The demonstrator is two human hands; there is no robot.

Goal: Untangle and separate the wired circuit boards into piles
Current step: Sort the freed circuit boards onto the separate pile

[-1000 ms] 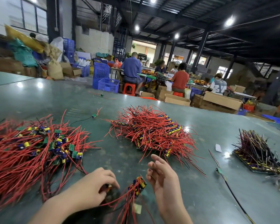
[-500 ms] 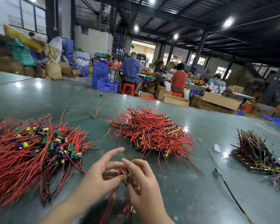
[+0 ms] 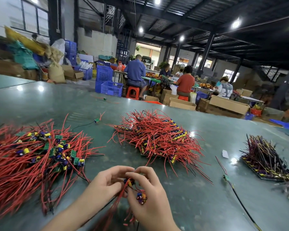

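My left hand [image 3: 105, 184] and my right hand [image 3: 148, 195] meet low in the middle, both pinching a small bundle of circuit boards [image 3: 129, 182] whose red wires hang down toward me. Another board [image 3: 141, 196] lies against my right palm. A loose tangled heap of red-wired boards [image 3: 32, 155] spreads over the left of the green table [image 3: 190, 205]. A neater stacked pile of red-wired boards [image 3: 157, 137] sits beyond my hands. A third pile with dark wires [image 3: 265, 159] lies at the right.
Single stray boards lie on the table: one with a black wire [image 3: 226, 177] at the right, one [image 3: 96, 120] behind the left heap, one [image 3: 104, 98] far back. A white paper scrap [image 3: 225, 154] lies nearby. Seated workers, blue crates and cardboard boxes stand beyond the far edge.
My hands came together and rose off the table, lifting the small wired bundle. The right hand, first open beside the boards, now grips them; the left fingers curled in.
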